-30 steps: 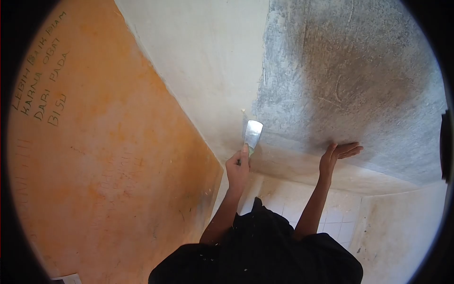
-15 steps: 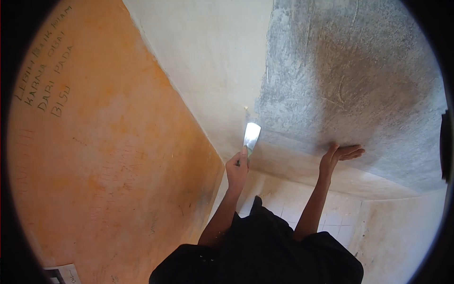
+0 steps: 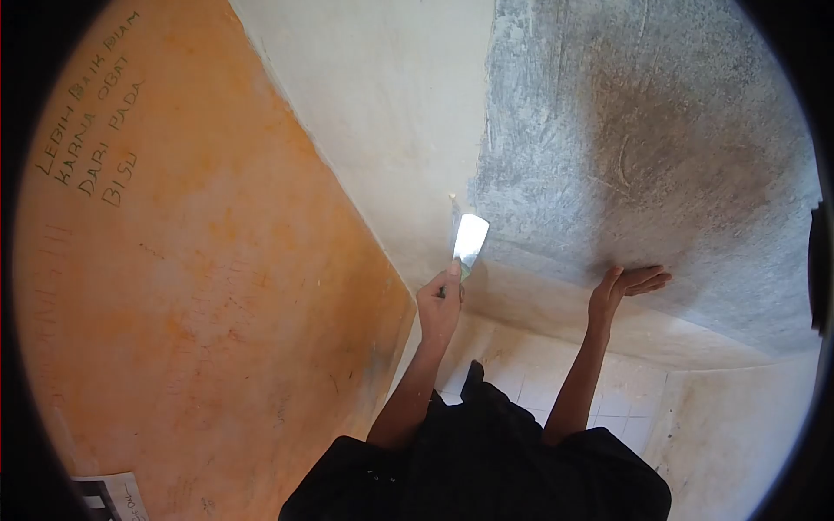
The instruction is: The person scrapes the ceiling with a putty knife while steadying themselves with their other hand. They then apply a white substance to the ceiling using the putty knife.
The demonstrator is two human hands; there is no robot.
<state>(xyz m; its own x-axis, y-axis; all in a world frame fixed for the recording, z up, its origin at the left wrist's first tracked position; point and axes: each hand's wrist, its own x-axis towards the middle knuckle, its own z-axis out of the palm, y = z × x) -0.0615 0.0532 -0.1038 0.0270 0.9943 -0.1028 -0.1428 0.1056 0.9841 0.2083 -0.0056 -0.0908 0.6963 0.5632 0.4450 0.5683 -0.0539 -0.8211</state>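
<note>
My left hand [image 3: 440,304] is closed around the green handle of a putty knife [image 3: 471,236], thumb laid along it toward the blade. The shiny blade points up and slightly right, close over the pale band of wall [image 3: 391,113] near the lower left corner of a rough grey patch [image 3: 556,156]. A small yellowish mark [image 3: 453,198] shows just beyond the blade tip. Farther right, my right hand [image 3: 621,291] lies against the lower part of the grey patch, fingers stretched out to the right.
On the left stands an orange wall [image 3: 217,260] with handwriting and scribbles. A printed sheet [image 3: 113,497] shows at its lower left. White tiles [image 3: 530,391] lie below, beyond my black clothing [image 3: 469,451]. A dark object [image 3: 817,269] stands at the far right edge.
My left hand has moved slightly up and right, and the putty knife's blade has turned more to the right. My right hand stays in place against the surface.
</note>
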